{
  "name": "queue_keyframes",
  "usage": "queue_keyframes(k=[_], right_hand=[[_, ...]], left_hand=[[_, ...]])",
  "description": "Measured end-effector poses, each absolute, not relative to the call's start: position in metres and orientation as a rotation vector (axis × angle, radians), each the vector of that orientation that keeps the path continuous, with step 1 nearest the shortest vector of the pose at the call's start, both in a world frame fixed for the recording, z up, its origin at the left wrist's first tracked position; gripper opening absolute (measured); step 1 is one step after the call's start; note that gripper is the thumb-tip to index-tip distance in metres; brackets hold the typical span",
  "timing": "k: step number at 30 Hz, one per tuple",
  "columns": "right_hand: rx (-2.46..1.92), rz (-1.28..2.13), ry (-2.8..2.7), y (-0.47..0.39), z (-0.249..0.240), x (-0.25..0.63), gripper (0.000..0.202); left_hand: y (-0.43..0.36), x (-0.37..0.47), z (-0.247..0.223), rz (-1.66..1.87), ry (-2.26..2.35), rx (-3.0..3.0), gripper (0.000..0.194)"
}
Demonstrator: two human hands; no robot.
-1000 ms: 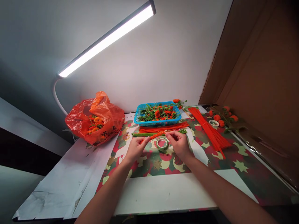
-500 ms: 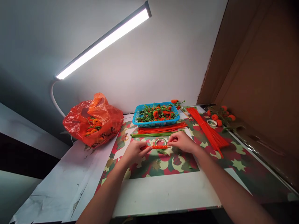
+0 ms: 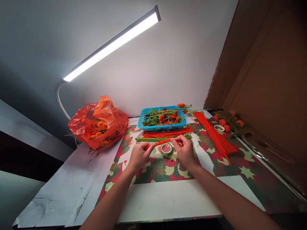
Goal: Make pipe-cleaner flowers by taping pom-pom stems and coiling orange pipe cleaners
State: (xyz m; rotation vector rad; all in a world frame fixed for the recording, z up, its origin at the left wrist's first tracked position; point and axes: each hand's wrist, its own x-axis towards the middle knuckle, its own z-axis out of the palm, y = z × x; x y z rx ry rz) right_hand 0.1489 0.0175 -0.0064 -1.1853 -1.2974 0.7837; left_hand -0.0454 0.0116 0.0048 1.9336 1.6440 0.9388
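An orange pipe cleaner, coiled in a tight spiral, is stretched level between my two hands above the table. My left hand pinches its left end between thumb and fingers. At the other end, my right hand has its thumb and fingertips closed on the coil. Just below the coil lies a roll of green tape on the patterned cover. Behind my hands are loose green pipe cleaners and a row of orange pipe cleaners.
A blue basket of orange flowers with green stems stands at the back. To the left sits a red plastic bag with more flowers. An orange pipe cleaner bundle, a white tape ring and cardboard are on the right.
My right hand has shifted from the bare stick end onto the coil's right end, its fingers now curled closer. The coil has tilted up slightly at the right, uncovering the green tape roll.
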Motion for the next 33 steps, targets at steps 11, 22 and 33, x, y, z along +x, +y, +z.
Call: queue_keyframes(k=[11, 22, 33], right_hand=[[-0.864, 1.519, -0.867, 0.031, -0.006, 0.154, 0.044], [-0.847, 1.426, -1.074, 0.019, -0.015, 0.141, 0.026], [-0.939, 1.587, -1.737, 0.043, 0.005, 0.189, 0.03]], left_hand=[[0.012, -0.039, 0.001, 0.958, 1.489, 1.754, 0.048], [0.008, -0.036, -0.002, 0.946, 1.487, 1.738, 0.046], [0.013, -0.051, 0.006, 0.799, 1.371, 2.053, 0.043]])
